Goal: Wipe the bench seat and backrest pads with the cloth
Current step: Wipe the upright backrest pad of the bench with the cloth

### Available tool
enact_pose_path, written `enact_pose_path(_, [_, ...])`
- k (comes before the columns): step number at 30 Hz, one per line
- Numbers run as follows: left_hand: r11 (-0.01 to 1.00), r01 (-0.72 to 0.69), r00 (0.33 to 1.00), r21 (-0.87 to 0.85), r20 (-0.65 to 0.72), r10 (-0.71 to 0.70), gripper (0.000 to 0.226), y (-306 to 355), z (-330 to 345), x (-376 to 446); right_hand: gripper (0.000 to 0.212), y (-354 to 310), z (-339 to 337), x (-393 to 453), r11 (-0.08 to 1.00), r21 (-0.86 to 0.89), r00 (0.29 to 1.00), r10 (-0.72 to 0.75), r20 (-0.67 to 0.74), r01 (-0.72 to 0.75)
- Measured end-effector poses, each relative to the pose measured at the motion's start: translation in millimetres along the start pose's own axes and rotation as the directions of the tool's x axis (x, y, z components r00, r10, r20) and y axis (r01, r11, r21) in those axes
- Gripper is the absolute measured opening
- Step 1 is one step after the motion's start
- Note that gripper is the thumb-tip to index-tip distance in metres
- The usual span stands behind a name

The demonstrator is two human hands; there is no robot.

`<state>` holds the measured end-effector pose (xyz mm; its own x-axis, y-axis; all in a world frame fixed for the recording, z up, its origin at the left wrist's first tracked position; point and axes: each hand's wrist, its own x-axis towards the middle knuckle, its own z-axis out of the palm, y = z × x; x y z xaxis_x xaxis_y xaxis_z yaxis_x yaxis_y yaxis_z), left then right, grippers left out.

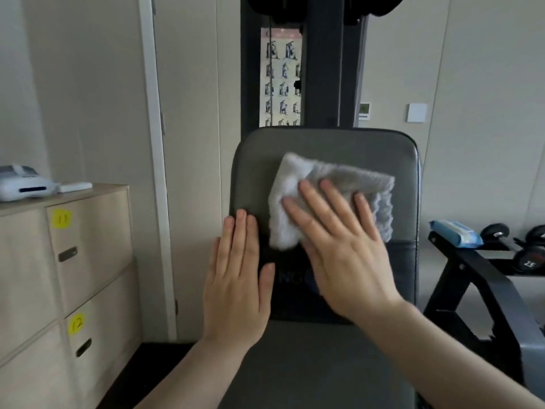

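The backrest pad (324,149), grey and tilted upright, fills the middle of the view and is the landmark here; below it the seat pad (309,364) runs toward the person. Left of the backrest stands a wooden drawer cabinet (88,261); right of it, a dumbbell rack (483,278). On the backrest's upper half lies the folded cloth (333,199), pressed flat by the right hand (345,255) with fingers spread wide, likely to cover more surface. The left hand (239,278) rests flat and straight-fingered on the backrest's left edge, seemingly to steady it.
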<state>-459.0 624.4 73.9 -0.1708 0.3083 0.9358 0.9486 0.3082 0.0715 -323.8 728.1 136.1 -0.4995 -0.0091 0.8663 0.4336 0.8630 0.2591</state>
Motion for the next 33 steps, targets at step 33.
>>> enact_pose_path(33, [0.998, 0.053, 0.998, 0.034, -0.029, -0.052, 0.067, 0.8, 5.9, -3.5, 0.063, -14.2, 11.6, -14.6, 0.999, 0.041, 0.998, 0.035, -0.053, -0.033])
